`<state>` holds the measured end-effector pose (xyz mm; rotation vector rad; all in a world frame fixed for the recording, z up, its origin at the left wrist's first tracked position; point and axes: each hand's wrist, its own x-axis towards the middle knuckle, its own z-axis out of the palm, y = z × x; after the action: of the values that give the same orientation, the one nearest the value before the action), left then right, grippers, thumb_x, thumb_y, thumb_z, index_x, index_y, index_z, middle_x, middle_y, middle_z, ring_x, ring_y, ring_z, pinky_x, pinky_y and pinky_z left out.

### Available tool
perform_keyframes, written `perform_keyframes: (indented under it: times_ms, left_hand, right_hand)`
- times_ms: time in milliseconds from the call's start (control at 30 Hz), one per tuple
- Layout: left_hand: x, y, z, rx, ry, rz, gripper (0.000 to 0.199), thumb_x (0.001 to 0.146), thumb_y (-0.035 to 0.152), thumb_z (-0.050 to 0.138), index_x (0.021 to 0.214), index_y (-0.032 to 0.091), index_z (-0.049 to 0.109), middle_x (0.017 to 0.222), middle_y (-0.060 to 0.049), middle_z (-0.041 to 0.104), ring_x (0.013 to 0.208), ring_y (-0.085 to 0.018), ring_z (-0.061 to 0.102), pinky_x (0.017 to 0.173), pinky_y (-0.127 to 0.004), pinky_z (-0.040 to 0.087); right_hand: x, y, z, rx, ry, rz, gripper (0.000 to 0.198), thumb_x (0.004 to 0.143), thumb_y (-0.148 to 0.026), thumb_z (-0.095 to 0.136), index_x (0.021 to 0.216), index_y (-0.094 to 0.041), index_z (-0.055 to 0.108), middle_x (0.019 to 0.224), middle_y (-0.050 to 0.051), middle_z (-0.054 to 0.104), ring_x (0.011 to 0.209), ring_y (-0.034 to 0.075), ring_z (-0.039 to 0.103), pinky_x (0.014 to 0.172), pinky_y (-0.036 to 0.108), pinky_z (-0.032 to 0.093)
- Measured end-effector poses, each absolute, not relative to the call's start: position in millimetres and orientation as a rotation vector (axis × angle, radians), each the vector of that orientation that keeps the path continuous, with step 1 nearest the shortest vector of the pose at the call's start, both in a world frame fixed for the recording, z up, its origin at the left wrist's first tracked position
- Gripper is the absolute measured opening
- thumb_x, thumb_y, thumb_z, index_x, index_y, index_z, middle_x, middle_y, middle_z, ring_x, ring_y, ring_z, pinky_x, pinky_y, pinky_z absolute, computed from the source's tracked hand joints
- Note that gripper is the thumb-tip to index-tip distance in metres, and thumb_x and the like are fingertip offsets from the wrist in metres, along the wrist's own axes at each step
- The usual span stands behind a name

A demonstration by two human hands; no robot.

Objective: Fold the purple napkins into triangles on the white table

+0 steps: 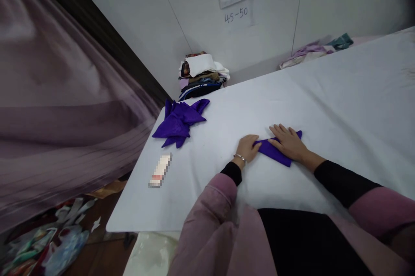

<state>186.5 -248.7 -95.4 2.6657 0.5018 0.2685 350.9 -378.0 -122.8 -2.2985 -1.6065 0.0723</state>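
Note:
A purple cloth napkin [274,150], folded into a narrow wedge, lies flat on the white table [207,189]. Its pointed left end sits between the thumb and curled fingers of my left hand [249,148]. My right hand [288,143] rests palm down across the napkin's right part, fingers spread, covering some of it. Further left on the table is a loose heap of purple napkins [180,120], with several pointed corners sticking out.
A pixelated strip [160,171] lies near the table's left edge. Folded clothes [204,75] are stacked by the wall, and more cloths [311,52] lie behind the far edge. A curtain [74,94] hangs at left, above plastic bags [65,243] on the floor.

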Motion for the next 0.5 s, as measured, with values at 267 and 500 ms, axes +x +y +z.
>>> perform_keyframes:
  times_ms: [267,500]
  left_hand:
    - [160.8,-224.6,-102.9,2.376,0.775,0.389,0.014,0.082,0.023,0.063,0.094,0.025,0.069,0.120,-0.001,0.063,0.122,-0.018,0.049,0.107,-0.040,0.039]
    - [171.5,-217.1,-94.4,2.299,0.735,0.218,0.005,0.081,0.022,0.063,0.084,0.022,0.067,0.131,0.000,0.057,0.137,-0.020,0.032,0.115,-0.043,0.027]
  right_hand:
    - [350.0,-378.2,-121.2,-2.307,-1.630,0.058,0.068,0.091,-0.059,0.024,0.144,-0.018,0.033,0.147,0.014,0.038,0.138,0.031,0.026,0.109,0.054,0.021]
    - [350.0,-378.3,-121.3,-2.314,-1.643,0.028,0.067,0.091,-0.059,0.024,0.144,-0.018,0.032,0.146,0.014,0.039,0.137,0.030,0.028,0.109,0.054,0.022]
